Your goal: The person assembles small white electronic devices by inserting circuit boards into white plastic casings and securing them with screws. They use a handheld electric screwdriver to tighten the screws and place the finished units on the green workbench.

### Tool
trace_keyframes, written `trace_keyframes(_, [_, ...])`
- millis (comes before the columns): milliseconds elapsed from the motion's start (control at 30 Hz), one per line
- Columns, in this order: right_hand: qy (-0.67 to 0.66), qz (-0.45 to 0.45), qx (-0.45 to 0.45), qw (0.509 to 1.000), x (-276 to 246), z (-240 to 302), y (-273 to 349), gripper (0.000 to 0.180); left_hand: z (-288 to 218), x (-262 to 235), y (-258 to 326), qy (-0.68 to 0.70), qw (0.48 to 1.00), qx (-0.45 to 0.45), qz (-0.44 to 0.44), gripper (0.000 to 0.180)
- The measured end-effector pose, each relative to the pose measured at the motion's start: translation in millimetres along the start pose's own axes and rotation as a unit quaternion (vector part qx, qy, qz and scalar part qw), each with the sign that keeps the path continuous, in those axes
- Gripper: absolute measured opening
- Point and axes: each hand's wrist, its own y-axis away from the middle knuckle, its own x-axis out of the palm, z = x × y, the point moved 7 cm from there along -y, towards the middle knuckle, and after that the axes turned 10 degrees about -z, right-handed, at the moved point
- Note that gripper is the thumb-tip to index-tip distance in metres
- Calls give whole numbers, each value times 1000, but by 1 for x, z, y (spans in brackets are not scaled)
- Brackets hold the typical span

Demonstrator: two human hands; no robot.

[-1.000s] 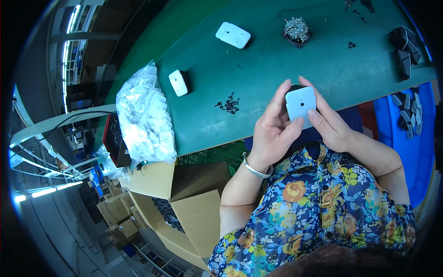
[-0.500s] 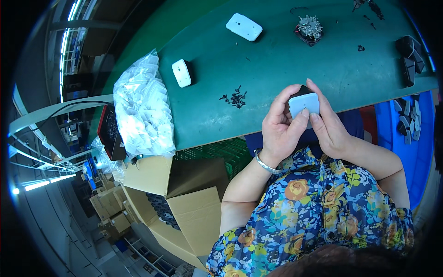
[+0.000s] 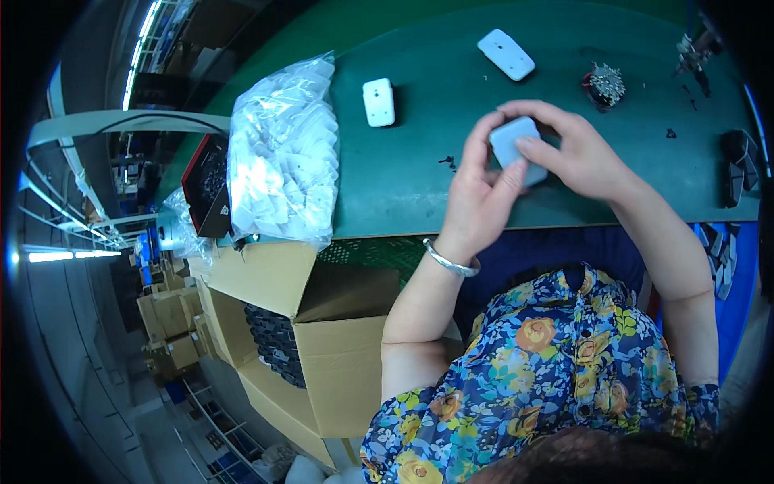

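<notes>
The left hand (image 3: 476, 202) and the right hand (image 3: 587, 161) together hold a pale, rounded case (image 3: 508, 137) above the green worktop (image 3: 403, 202), near its front edge; the left fingers are clamped round the case's left side, with the thumb at its lower part; the right fingers curl over its far side, the right thumb lying on the pale face close to the left thumb; a silver bracelet (image 3: 450, 258) circles the left wrist; just beside the left hand lie some small dark screws (image 3: 447, 163); farther back on the worktop, a white-faced case (image 3: 379, 103) with small holes rests to the left, and a white cover (image 3: 506, 55), also with holes, lies beyond the hands; to the right of that cover stands a round holder (image 3: 605, 85) bristling with thin silver pieces; several dark housings (image 3: 738, 165) sit together near the worktop's right end; on the left, a clear plastic bag (image 3: 284, 157) full of white pieces lies beside a red-edged dark box (image 3: 208, 185); below the worktop, an open cardboard box (image 3: 343, 363) contains dark parts (image 3: 274, 343), with a green crate (image 3: 367, 252) partly visible behind it; at the lower right, a blue bin (image 3: 738, 298) holds dark and grey pieces (image 3: 726, 262)
</notes>
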Motion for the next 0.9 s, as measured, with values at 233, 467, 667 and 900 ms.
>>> trace_keyframes(233, [-22,-52,175,983,37,-46,-90,40,-27,-52,14,-110,977,90,-162,60])
trace_keyframes(467, [184,-75,140,970,31,-66,-116,44,-18,-50,31,-45,981,70,-174,49])
trace_keyframes(667, [329,-101,125,930,25,-62,-112,48,-6,-47,32,-50,988,50,-140,42])
trace_keyframes(900, [268,-138,2,953,2,-27,-97,51,-1,-42,43,-49,989,45,-132,36])
